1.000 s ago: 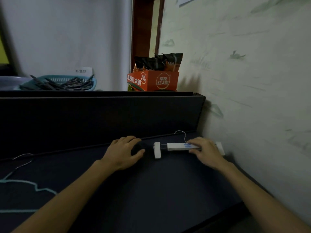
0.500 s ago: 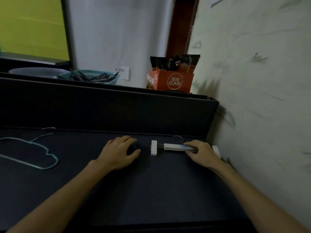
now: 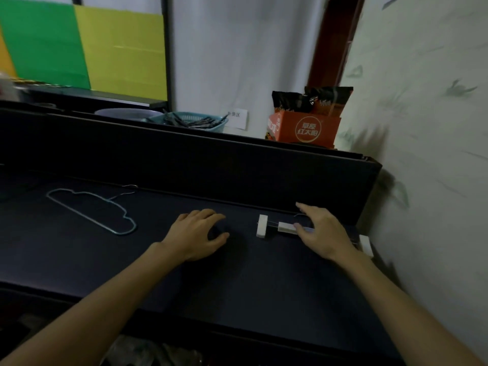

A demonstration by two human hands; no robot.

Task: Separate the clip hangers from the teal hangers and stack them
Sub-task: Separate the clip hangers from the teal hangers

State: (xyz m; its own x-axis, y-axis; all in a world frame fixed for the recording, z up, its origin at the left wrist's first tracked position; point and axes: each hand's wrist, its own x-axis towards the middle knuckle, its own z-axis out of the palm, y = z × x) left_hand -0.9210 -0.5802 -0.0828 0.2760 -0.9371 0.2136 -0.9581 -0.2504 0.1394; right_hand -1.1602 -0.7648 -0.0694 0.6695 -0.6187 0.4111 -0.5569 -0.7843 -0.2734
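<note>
Near the right wall, on the dark table (image 3: pixel 264 286), lies the white clip hanger (image 3: pixel 286 227); the right hand (image 3: pixel 320 232) rests over it, fingers spread. Beside it the left hand (image 3: pixel 196 233) lies loosely curled, holding nothing. Well apart at left lies the teal hanger (image 3: pixel 92 210).

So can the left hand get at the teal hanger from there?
Probably yes: the left hand rests open on the table, and only bare dark tabletop lies between it and the teal hanger.

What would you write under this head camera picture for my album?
Right hand on a white clip hanger, left hand resting on the dark table, teal hanger apart at the left.
</note>
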